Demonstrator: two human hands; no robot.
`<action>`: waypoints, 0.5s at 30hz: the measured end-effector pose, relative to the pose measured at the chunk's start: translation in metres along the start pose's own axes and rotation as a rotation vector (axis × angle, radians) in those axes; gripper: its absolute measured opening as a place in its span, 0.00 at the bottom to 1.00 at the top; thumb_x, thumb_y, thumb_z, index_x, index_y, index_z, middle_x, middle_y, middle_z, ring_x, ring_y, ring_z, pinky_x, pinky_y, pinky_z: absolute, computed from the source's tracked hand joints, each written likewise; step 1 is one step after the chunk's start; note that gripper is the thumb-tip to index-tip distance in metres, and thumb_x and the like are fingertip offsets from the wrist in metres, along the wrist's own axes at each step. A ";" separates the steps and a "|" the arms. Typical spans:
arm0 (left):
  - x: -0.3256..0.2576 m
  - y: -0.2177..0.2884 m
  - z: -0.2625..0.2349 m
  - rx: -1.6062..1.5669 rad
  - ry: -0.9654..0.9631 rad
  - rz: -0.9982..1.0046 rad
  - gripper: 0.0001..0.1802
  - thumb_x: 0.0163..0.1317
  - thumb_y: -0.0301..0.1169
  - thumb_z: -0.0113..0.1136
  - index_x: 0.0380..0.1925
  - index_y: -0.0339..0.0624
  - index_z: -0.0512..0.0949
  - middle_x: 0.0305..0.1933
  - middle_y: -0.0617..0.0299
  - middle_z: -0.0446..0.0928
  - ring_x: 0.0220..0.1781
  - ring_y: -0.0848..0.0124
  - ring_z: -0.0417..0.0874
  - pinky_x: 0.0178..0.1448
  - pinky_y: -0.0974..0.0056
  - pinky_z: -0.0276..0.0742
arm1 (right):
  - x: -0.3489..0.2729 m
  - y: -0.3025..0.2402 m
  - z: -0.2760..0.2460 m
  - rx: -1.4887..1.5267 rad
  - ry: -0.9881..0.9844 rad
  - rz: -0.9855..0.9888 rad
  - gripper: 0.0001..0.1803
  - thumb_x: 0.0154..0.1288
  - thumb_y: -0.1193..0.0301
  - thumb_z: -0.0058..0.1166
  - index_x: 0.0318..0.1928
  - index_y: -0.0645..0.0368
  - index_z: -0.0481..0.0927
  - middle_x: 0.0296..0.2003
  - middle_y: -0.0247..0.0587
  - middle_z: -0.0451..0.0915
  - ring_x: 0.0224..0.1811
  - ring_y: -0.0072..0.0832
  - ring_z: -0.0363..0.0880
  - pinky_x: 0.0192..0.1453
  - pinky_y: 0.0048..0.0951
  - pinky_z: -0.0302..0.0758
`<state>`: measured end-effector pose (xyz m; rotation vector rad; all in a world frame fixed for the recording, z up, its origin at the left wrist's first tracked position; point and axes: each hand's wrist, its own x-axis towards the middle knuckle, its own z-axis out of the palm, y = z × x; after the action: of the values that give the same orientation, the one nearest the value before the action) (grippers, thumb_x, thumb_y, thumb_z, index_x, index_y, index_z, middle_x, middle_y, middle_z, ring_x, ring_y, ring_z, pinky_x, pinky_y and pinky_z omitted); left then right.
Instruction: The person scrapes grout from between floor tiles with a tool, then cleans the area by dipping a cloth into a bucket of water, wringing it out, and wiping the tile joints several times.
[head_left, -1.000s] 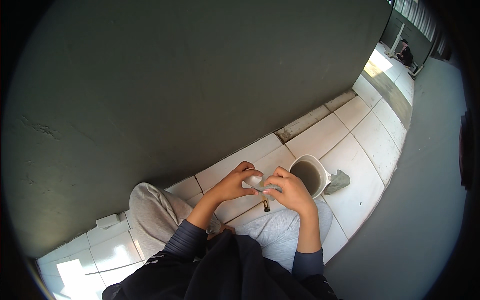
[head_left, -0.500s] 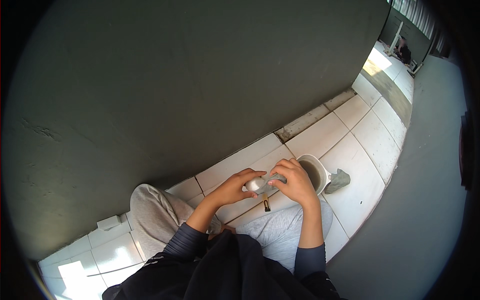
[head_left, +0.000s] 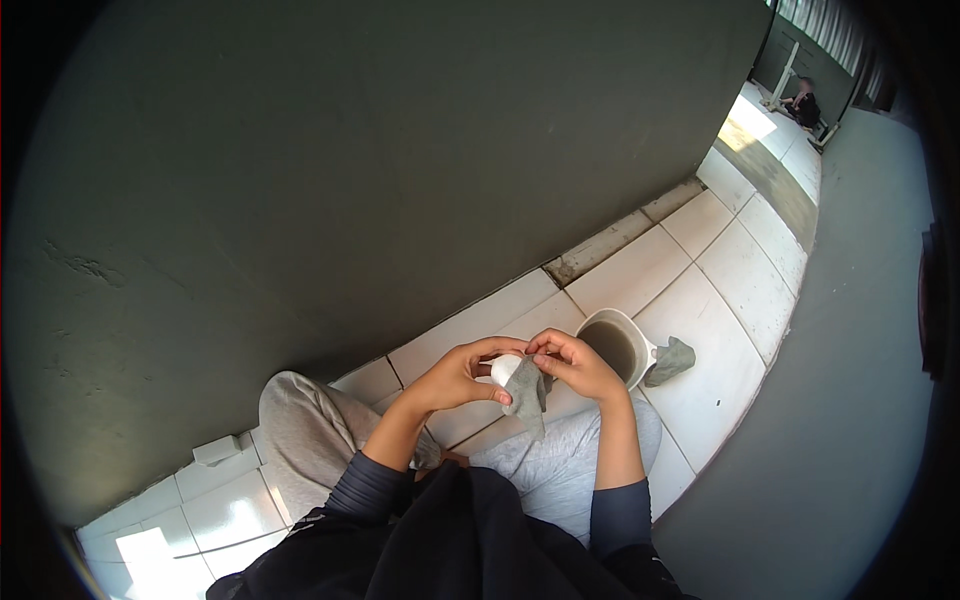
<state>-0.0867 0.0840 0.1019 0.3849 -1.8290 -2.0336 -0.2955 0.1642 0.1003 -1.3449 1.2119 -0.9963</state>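
My left hand (head_left: pixel 458 378) is curled around a small white rounded object (head_left: pixel 506 368), whose exact kind I cannot make out. A limp grey cloth (head_left: pixel 528 398) drapes over the object's right side and hangs down past my left thumb. My right hand (head_left: pixel 580 365) pinches the top of this cloth between thumb and fingers. Just beyond my right hand stands a white container (head_left: pixel 643 338) with murky grey liquid (head_left: pixel 612 345) inside. Beside its handle lies a second crumpled grey cloth (head_left: pixel 671 362).
I sit cross-legged on white floor tiles (head_left: pixel 690 300), with a dark grey wall (head_left: pixel 380 180) ahead and another grey wall (head_left: pixel 820 400) to the right. A small white block (head_left: pixel 217 450) lies by the wall at left. Far off at upper right sits another person (head_left: pixel 803 105).
The grey cloth, bunched between my hands before, now hangs open over the white object. My right hand has moved slightly down and left. The small dark-tipped item below is now hidden.
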 end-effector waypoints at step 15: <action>0.017 0.000 0.014 -0.210 0.414 0.112 0.29 0.48 0.26 0.69 0.52 0.40 0.72 0.46 0.62 0.75 0.48 0.73 0.75 0.53 0.65 0.73 | -0.001 0.023 0.021 0.514 0.096 0.093 0.20 0.63 0.72 0.46 0.56 0.59 0.66 0.46 0.39 0.74 0.45 0.24 0.72 0.40 0.17 0.72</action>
<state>-0.1083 0.0889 0.1039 0.5782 -1.3485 -1.8763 -0.2788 0.1694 0.0753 -0.8392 0.9863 -1.2139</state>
